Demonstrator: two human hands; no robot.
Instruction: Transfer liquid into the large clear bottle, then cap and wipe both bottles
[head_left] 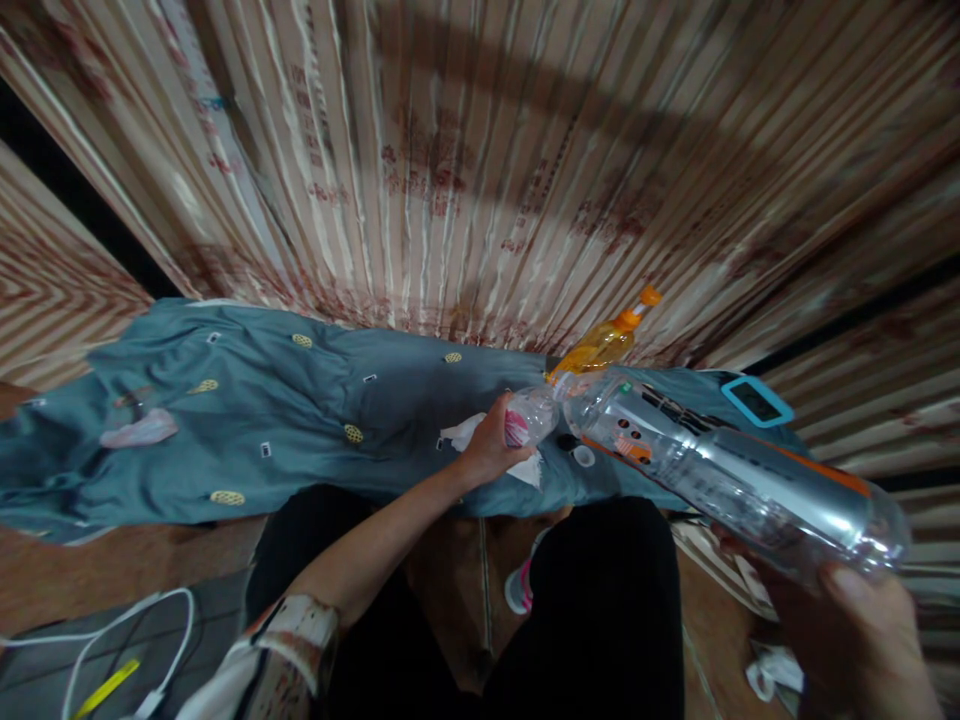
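Note:
My left hand is closed around a small clear plastic bottle with a pink label. A large clear plastic bottle with a silver and orange label lies tilted in my right hand, gripped near its base. The two bottle necks meet, mouth to mouth; whether liquid passes between them I cannot make out. Just behind stands an orange bottle with an orange top. White tissue lies beneath my left hand, and a white cap sits close by with something dark beside it.
A teal cloth with pineapple prints covers the low surface. On it are a blue-framed device at right and a pale crumpled item at left. A striped curtain hangs behind. A white cable lies at lower left.

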